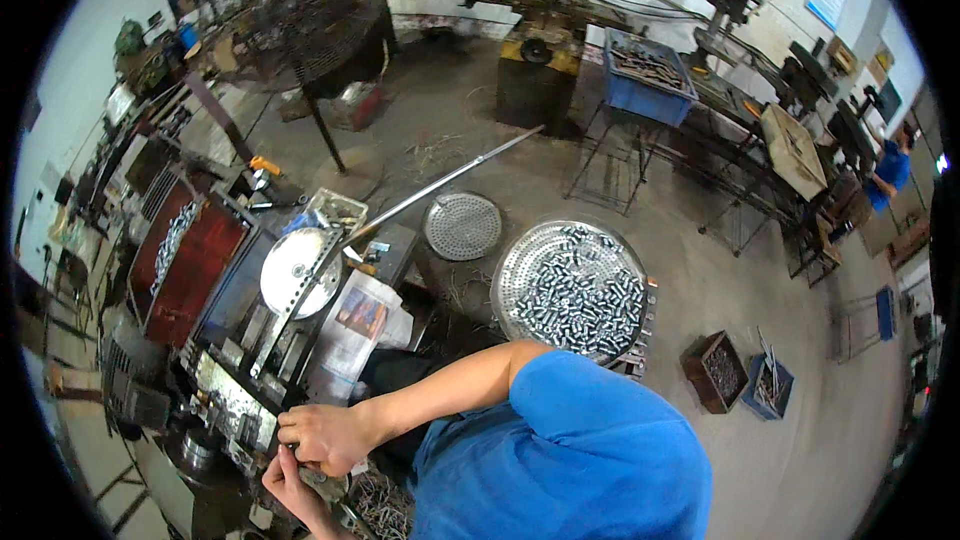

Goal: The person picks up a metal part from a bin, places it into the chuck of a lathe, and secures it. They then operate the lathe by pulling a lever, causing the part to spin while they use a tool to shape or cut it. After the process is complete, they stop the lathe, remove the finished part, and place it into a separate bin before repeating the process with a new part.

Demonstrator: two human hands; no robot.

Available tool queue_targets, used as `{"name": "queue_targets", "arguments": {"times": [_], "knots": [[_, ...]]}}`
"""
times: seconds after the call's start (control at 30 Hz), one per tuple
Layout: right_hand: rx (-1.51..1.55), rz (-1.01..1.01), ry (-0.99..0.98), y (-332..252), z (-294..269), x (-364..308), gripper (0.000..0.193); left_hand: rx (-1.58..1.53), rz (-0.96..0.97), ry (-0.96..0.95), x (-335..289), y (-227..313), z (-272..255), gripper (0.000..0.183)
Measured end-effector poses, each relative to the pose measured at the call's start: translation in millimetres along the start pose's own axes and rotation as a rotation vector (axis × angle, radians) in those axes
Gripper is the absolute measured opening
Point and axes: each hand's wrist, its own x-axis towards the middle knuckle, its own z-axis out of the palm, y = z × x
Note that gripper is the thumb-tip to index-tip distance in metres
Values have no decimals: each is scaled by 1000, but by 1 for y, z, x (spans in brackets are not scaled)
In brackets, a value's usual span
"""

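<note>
At the lower left, my right hand reaches out from a blue sleeve, its fingers curled in at the edge of an oily metal machine. Just below it, and close against it, is my left hand, thumb raised and fingers bent. Both hands look closed on something small and dark, which the fingers mostly hide. Metal shavings lie beside the hands. Along the machine runs a dark slotted bar, crossing a round pale metal disc. A printed paper sheet is spread next to it.
A large perforated round tray holds many short shiny metal cylinders. Behind it are a smaller perforated disc and a long metal rod. Two bins stand on the floor at right; a co-worker is farther off.
</note>
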Motion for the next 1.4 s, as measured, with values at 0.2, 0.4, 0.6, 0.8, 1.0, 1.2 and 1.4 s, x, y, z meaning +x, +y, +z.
{"name": "queue_targets", "arguments": {"times": [0.2,0.4,0.6,0.8,1.0,1.2,1.4], "knots": [[67,74,-138,5,-5,-1,16,-6,-30,35,9,-6,-5,34],[38,152,-153,3,-11,-1,14,85,-103,-195,13,9,-4,30],[-5,167,-149,-3,-22,1,13,12,-98,-192,14,17,8,35],[-4,190,-150,-8,-28,4,16,45,-111,-186,15,19,10,35],[-38,218,-161,-6,-21,4,16,133,-104,-166,12,21,8,35],[-40,253,-182,-4,-18,4,17,127,-117,-176,12,24,10,37],[10,248,-182,-5,-21,4,16,141,-136,-182,13,24,10,39]]}}
